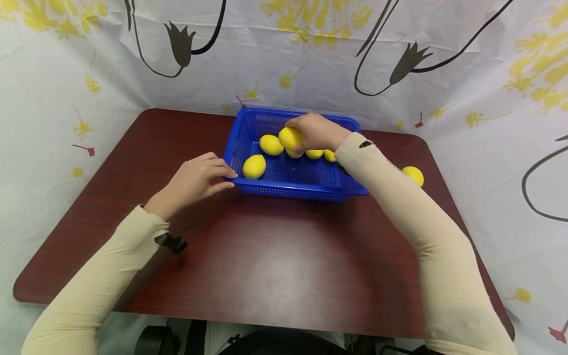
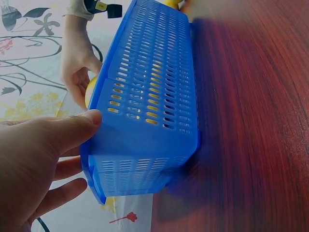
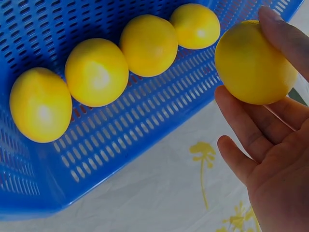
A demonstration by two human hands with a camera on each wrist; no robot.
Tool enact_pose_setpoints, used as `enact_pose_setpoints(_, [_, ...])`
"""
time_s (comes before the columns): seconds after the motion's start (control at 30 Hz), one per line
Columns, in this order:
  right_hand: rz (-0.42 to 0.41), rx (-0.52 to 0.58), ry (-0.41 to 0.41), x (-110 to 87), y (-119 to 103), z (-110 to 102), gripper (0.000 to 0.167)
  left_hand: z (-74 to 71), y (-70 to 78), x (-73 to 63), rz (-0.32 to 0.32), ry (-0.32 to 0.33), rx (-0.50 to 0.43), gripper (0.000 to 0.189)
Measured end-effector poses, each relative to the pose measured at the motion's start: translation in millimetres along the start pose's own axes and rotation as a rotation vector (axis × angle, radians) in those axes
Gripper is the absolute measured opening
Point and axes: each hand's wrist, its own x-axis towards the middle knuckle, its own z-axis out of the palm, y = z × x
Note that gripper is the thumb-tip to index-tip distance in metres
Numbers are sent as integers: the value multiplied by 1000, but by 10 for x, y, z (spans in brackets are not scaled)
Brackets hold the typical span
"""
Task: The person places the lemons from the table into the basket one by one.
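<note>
The held lemon [image 3: 253, 65] sits between the thumb and fingers of the right hand [image 1: 318, 130], clamped round it; probably light, firm and slightly slick, it should be best gripped about its widest part. Below those fingers, other lemons [image 1: 271, 144] in the blue basket [image 1: 288, 189] likely limit the room. The left hand's [image 1: 195, 175] fingers and thumb pinch the basket's near corner. Well right of the right fingers, past the forearm [image 1: 390, 197], a lone lemon [image 1: 413, 175] rests on the surface [image 1: 284, 246].

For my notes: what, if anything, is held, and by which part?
Right hand: a yellow fruit, by opposite sides. Left hand: blue basket, by its near left rim corner.
</note>
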Motion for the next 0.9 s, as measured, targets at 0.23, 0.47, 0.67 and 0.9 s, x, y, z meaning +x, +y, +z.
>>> enact_pose_setpoints(0.23, [-30,21,-15,90,-33,42,67,7,-14,-9,1,1,3,23])
enact_pose_setpoints(0.47, [-63,1,-19,178,-45,106,68,10,-14,-12,-4,-4,2,23])
enact_pose_setpoints(0.67, [-54,2,-31,225,-62,138,72,4,-9,-7,-8,-8,2,23])
enact_pose_setpoints(0.9, [-31,-14,-40,288,-53,212,72,0,1,2,2,-1,3,23])
